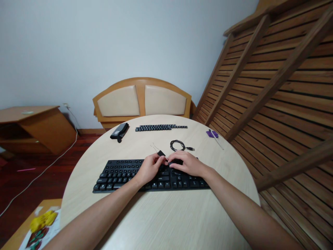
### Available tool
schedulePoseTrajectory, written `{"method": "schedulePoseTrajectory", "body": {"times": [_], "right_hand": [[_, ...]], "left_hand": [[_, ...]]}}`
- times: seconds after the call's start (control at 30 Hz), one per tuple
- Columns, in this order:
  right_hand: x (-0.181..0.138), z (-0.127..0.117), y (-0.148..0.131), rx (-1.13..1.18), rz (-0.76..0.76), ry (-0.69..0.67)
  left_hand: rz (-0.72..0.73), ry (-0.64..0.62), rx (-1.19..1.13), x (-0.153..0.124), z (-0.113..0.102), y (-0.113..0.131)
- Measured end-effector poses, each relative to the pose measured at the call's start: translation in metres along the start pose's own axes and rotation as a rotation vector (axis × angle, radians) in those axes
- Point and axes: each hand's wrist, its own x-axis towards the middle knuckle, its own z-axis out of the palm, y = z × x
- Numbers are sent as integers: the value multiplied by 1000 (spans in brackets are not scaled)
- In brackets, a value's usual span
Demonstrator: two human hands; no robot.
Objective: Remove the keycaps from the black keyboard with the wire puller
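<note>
A black keyboard (125, 173) lies across the table in front of me, with several keycaps gone from its upper left rows. My left hand (151, 168) is closed over the keyboard's middle, gripping a wire keycap puller (161, 153) with a black body. Its wire prongs stick up and away to the left. Right beside it, my right hand (187, 163) is closed, its fingertips pinching a small black keycap (170, 163) at the puller's lower end. The fingers partly hide both the keycap and the keys below.
Loose keycaps (156, 127) stand in rows at the table's far side. Behind my hands lies a coiled USB cable (178, 145). A black pouch (120, 131) is at the back left; a purple item (212, 133) and a thin stick (217, 140) are at the right. Wooden slats (273, 86) lean close by.
</note>
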Motion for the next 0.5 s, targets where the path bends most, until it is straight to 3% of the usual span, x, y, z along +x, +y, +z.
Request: {"method": "schedulePoseTrajectory", "body": {"times": [0.2, 0.5], "right_hand": [[10, -13, 23, -1, 132, 144], [47, -50, 119, -266, 452, 164]], "left_hand": [[-28, -1, -41, -1, 2, 1], [-15, -46, 14, -4, 3, 4]]}}
